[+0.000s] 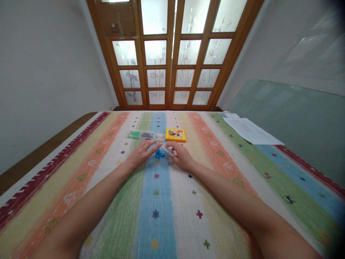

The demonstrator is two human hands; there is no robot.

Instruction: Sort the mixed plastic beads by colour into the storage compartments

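Observation:
My right hand [181, 155] is closed around a small clear plastic box [167, 149], tilted over the tablecloth. A small heap of blue pieces [159, 154] lies on the blue stripe between my hands. My left hand [142, 154] is stretched out beside the heap, its fingers extended and pointing at the clear box. Whether its fingertips touch the box I cannot tell. Just beyond my hands stands a row of clear compartments; one holds green pieces [133, 134], another holds dark pieces [146, 135]. A yellow box [175, 135] with a printed picture lies to their right.
A striped tablecloth [156, 223] covers the table. Printed paper sheets [250, 130] lie at the right side. A pale green panel [291, 126] stands along the right wall, and wooden glass doors [169, 54] close off the far end.

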